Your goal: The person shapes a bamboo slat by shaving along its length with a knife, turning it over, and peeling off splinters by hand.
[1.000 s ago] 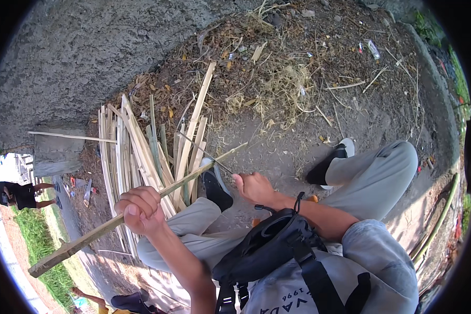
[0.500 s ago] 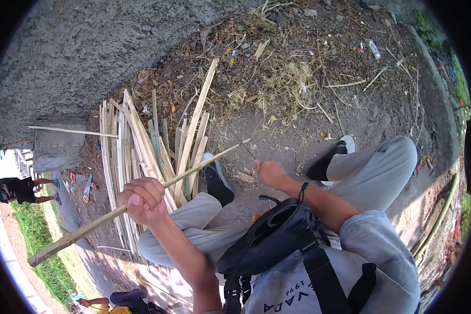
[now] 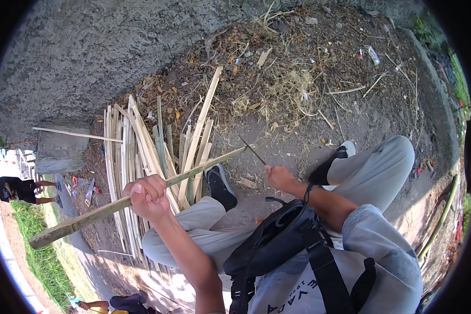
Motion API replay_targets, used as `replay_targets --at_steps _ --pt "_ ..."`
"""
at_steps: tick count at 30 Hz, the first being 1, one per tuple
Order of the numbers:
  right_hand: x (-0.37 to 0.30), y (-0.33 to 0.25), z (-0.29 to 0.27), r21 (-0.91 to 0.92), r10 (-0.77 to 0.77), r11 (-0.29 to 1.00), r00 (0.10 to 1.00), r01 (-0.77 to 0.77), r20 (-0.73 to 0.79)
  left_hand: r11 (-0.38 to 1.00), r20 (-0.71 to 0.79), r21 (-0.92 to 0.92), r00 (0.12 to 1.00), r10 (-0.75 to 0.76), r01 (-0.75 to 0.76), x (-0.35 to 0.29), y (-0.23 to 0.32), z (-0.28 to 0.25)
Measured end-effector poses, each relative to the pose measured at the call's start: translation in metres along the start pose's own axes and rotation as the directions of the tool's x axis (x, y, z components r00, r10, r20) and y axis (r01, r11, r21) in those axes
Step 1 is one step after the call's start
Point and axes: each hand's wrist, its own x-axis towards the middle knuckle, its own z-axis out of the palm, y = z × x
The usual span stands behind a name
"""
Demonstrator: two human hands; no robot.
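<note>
Left hand (image 3: 148,197): clenched around the long bamboo strip (image 3: 136,198), holding it slanted above the pile of split strips (image 3: 146,157).
Right hand (image 3: 278,177): gripping a thin dark blade (image 3: 252,150), its tip just beside the strip's far end.
Change: the strip's far end has swung nearer the blade than a second ago; blade and bamboo look about to meet.
Black shoe (image 3: 221,187): just below the strip.

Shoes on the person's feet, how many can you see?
2. One dark shoe sits by the pile of bamboo strips, under the long strip. The other shoe is further right, past the right hand.
</note>
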Motion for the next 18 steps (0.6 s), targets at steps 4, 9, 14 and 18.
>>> replay_targets --at_steps 4,9,14,18 --pt "-0.011 -0.020 -0.004 -0.013 -0.010 1.000 1.000 0.010 0.027 1.000 -0.171 -0.013 0.985 0.015 -0.017 0.001 0.000 -0.001" --pt "0.000 0.018 0.014 -0.100 -0.004 0.995 1.000 0.007 0.029 0.998 -0.205 -0.037 0.978 0.035 -0.044 0.002 0.000 -0.002" --pt "-0.009 -0.005 -0.009 -0.061 -0.067 0.996 0.997 0.070 0.041 1.000 -0.148 -0.023 0.989 -0.007 0.004 0.002 0.000 0.001" --pt "-0.014 0.006 0.009 -0.088 -0.074 0.994 0.996 0.069 -0.047 1.000 -0.228 -0.003 0.974 0.016 -0.017 0.007 0.001 0.004"
